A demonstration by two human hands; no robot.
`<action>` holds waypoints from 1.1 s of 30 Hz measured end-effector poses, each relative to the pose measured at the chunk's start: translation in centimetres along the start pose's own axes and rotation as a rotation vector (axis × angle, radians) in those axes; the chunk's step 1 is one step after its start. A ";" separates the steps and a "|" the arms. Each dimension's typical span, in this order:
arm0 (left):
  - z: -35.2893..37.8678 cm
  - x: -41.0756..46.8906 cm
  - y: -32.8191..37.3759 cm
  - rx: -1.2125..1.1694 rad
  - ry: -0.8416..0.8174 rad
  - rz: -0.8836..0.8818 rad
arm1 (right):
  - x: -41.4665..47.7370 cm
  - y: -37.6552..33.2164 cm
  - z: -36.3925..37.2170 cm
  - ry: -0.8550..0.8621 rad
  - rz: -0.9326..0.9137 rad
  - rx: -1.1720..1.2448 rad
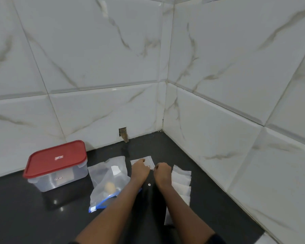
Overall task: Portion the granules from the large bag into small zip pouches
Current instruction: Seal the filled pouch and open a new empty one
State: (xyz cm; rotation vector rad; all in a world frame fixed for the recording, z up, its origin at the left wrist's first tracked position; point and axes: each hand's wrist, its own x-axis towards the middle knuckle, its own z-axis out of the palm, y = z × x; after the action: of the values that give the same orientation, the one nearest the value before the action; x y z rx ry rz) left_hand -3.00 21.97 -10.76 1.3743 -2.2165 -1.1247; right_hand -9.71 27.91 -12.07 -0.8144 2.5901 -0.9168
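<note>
1. Mostly open ground: the black glossy counter (42, 217) is bounded far and right by white marble-look tile walls (218, 85) that meet in a corner. The free room lies near left.
2. A clear rigid box (60, 178) with rounded corners and a red snap lid (56, 159) stands far left, just beside the bags. Its contents are not readable.
3. The large bag (102, 173) is soft frosted film with a blue zip strip at its near end. It lies between the box and the left forearm. A tan mass (110, 187) shows through, too blurred to make out grains.
4. The small pouch (144, 160) is thin, flat and translucent, and lies at the fingertips. The left hand (140, 170) has its fingers curled onto it, pinching. The right hand (163, 171) is curled at the pouch's near right corner; cannot tell whether it grips.
5. A stack of pouches (181, 182), fanned, lies right of the right hand.
6. A white speck (149, 184) sits on the counter between the wrists.
</note>
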 end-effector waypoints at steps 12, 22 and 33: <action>1.1 3.5 -1.8 -0.337 -0.095 -0.309 | 3.6 -1.1 5.1 0.060 0.028 -0.187; 0.8 3.1 -1.3 -0.491 -0.014 -0.280 | 3.4 -1.7 3.0 0.044 -0.020 0.269; -4.0 -2.0 0.8 -0.377 0.187 0.076 | -4.3 -4.4 -2.8 0.034 -0.272 0.542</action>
State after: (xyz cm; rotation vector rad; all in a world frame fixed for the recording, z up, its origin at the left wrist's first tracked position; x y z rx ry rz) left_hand -0.06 21.99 -7.32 1.1722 -1.7975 -1.2514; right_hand -5.60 29.02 -6.85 -0.9968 2.1110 -1.6223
